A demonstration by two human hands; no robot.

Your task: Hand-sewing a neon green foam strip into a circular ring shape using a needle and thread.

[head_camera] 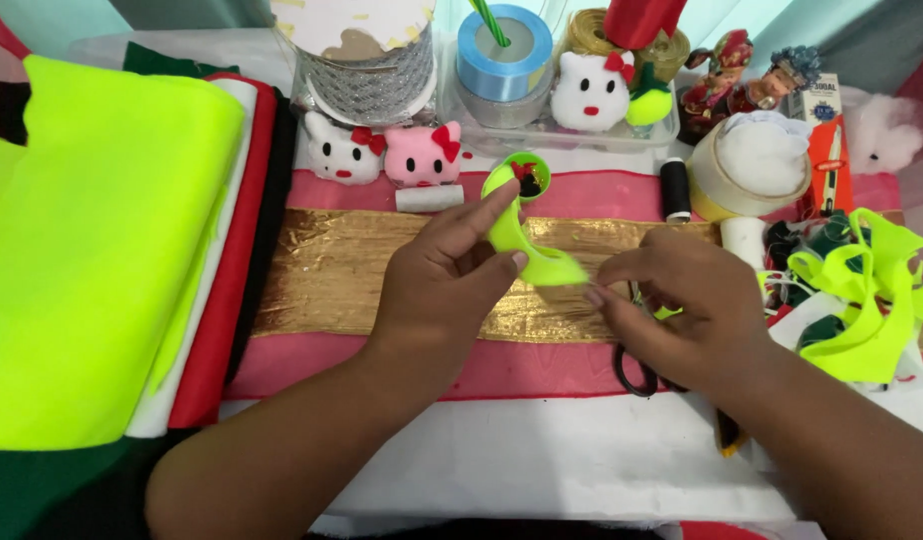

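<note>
My left hand (447, 285) pinches a small neon yellow-green felt piece (527, 250) between thumb and fingers, above a gold fabric strip (332, 270). My right hand (682, 305) is closed, its fingertips touching the right end of the same felt piece. Black-handled scissors (637, 375) lie under my right hand, partly hidden. A small green cap (530, 175) with dark bits inside sits just behind the felt piece.
Stacked neon yellow, white, red and black felt (102, 240) fills the left. Cat-face plush toys (382, 155), ribbon spools (502, 55), a black thread spool (675, 188), a tub of white stuffing (752, 165) and neon felt scraps (867, 300) line the back and right.
</note>
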